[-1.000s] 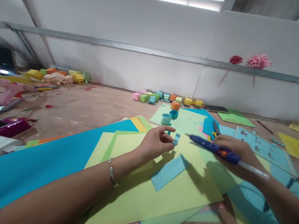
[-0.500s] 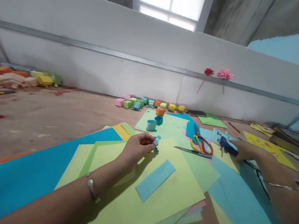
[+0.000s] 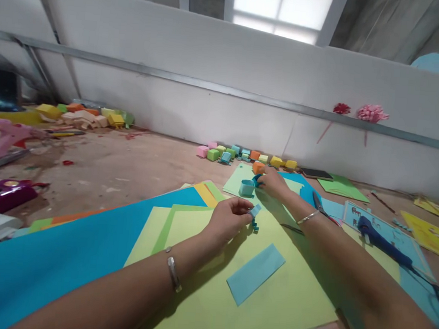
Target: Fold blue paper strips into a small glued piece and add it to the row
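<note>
Since half a second ago the right hand point(image 3: 273, 181) has been taken off the glue gun point(image 3: 378, 241), which is now left lying on the sheets at the right, and has been stretched forward across the paper to the far edge of the pile. There its fingertips are closed on a small dark blue box point(image 3: 257, 178), just beside the light blue box point(image 3: 246, 187) and the orange box point(image 3: 258, 167); how firmly it is gripped cannot be told, as the fingers are small in the view. The left hand point(image 3: 227, 219) is kept low over the yellow-green sheet point(image 3: 209, 295), near the middle of the pile, and a small folded blue piece point(image 3: 254, 212) is pinched between its thumb and forefinger, the other fingers curled under. The piece is held up off the sheet, probably so that its glued or folded edge is kept free and in sight. Its long axis is seen to run from lower left to upper right, the free end pointed away from the palm toward the right forearm. A tiny dark scrap point(image 3: 255, 227) lies directly below it. A flat blue strip point(image 3: 255, 273) is laid on the sheet nearer the person, its long axis also slanted up to the right. Scissors point(image 3: 317, 200) are partly hidden behind the right forearm.
</note>
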Available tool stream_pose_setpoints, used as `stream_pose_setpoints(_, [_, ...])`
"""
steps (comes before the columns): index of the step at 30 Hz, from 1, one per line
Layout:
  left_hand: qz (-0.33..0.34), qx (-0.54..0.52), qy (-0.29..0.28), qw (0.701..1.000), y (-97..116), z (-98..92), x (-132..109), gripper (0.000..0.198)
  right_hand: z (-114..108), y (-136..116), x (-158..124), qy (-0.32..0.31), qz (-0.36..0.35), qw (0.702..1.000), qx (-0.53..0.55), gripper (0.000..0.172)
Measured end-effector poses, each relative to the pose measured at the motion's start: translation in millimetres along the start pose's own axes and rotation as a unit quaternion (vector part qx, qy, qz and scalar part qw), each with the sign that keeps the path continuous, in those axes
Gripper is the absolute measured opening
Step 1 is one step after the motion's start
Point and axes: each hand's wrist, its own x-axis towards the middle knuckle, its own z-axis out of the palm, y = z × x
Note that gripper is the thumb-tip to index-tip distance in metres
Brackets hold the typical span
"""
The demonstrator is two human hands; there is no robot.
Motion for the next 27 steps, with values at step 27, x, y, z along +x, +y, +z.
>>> stream_pose_setpoints(27, [0.088, 0.191, -0.049, 0.976, 0, 3.8, -11, 0.034, -25, -89, -147, 0.251, -0.122, 0.96, -0.009, 0.014])
